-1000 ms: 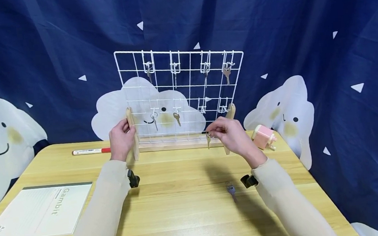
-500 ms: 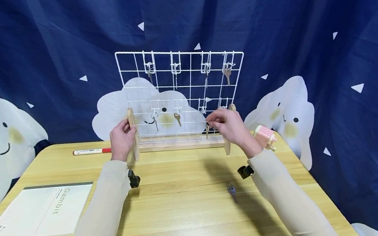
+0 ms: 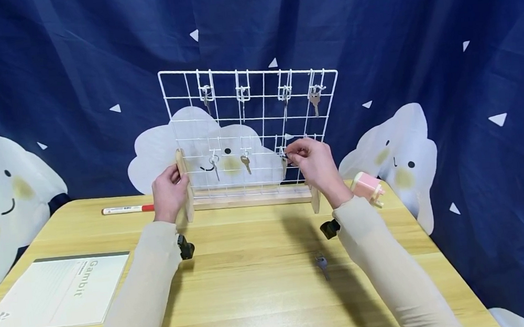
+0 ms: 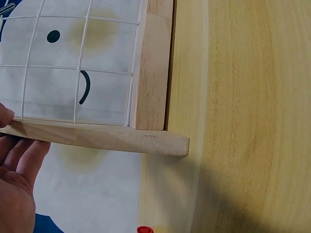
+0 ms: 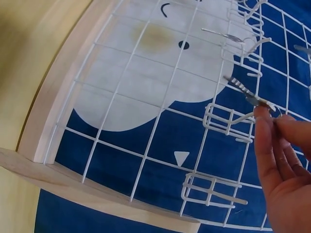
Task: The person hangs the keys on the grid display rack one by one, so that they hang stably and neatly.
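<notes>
Two hands: right hand (image 3: 311,160) pinches key (image 5: 245,92) at rack (image 3: 251,113) hook; left hand (image 3: 168,191) grips post.

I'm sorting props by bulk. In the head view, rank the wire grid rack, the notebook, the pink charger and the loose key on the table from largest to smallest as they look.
1. wire grid rack
2. notebook, though it lies nearer the camera, which flatters it
3. pink charger
4. loose key
</notes>
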{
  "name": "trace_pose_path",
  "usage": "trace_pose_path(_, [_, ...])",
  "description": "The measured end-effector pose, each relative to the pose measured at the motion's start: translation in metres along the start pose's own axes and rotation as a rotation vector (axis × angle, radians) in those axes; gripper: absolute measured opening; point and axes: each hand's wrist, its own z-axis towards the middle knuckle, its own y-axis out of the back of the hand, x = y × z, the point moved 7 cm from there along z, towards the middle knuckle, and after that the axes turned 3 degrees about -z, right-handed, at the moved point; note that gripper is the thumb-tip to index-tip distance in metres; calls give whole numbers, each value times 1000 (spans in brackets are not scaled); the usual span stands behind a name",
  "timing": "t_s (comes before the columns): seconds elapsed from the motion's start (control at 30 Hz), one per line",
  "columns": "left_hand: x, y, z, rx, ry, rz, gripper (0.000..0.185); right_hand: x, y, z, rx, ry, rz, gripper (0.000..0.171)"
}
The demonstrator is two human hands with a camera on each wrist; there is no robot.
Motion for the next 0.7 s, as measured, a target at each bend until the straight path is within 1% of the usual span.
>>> trace_pose_path(0.23, [0,0,0,4,3,-3,42,-3,-4,5,12,-47,-32,12])
trace_pose_path(0.47, [-1,0,0,2,0,-7,42,-8,-11,10,11,-62,-41,13])
trace_pose_path(0.7, [0,0,-1,-2,-10,-4,42,-15,-17,13,11,-72,-81,13])
